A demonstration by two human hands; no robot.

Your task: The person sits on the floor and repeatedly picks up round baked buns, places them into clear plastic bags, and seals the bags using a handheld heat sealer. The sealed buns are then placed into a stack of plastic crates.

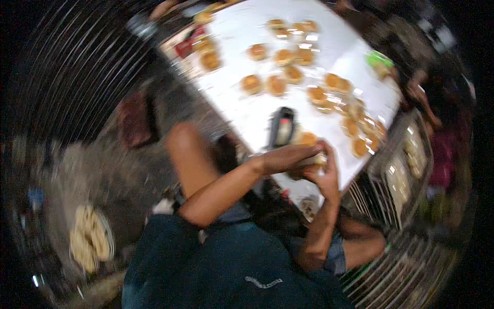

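My left hand point(295, 158) and my right hand point(328, 175) meet over the near edge of a white tabletop point(231, 96). Between their fingers is a small pale-yellow item with a glint on it point(320, 159), mostly covered and blurred; it looks like a wrapped round pastry. Just beyond the fingers lies a golden round pastry point(307, 138). A dark, elongated tool point(283, 125) with a pale middle and a red spot rests left of it. Farther out are several golden round pastries point(276, 85), and those on the right point(349, 125) gleam as if in clear wrap.
At the right stands a crate point(376, 185) with pale packed items point(397, 181). Another person's hand point(417, 90) is near a green-and-pale item point(380, 61). More pastries point(209, 60) line the far left edge. On the floor are a reddish block point(135, 119) and a container of pale pieces point(90, 239).
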